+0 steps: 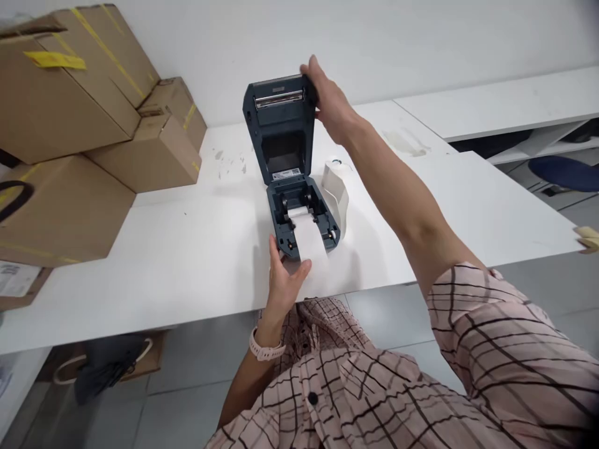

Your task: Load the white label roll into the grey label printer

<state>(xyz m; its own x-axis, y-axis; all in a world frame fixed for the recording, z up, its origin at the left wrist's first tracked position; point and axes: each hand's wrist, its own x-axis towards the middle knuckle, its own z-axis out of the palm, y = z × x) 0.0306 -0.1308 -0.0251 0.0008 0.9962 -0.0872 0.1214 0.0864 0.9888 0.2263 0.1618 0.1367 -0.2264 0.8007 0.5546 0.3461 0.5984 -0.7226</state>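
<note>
A dark blue-grey label printer [272, 218] stands on the white table with its lid [285, 134] raised. Inside it sits a small white label roll [298, 212], and a paper strip [309, 238] runs from this over the front edge. My right hand [330, 103] grips the lid's upper right corner, its fingertips partly hidden behind it. At the base's front left corner is my left hand [283, 277], fingers along the side and thumb by the strip's end. Whether that thumb presses the paper, I cannot tell. Right of the printer lies a curled white paper strip [337, 196].
Cardboard boxes [70, 206] with yellow tape are stacked on the table's left side. Behind is a white wall [224, 56]. A lower shelf unit [528, 149] and a dark blue seat [564, 173] are at the right. A dark bag [105, 368] sits under the table.
</note>
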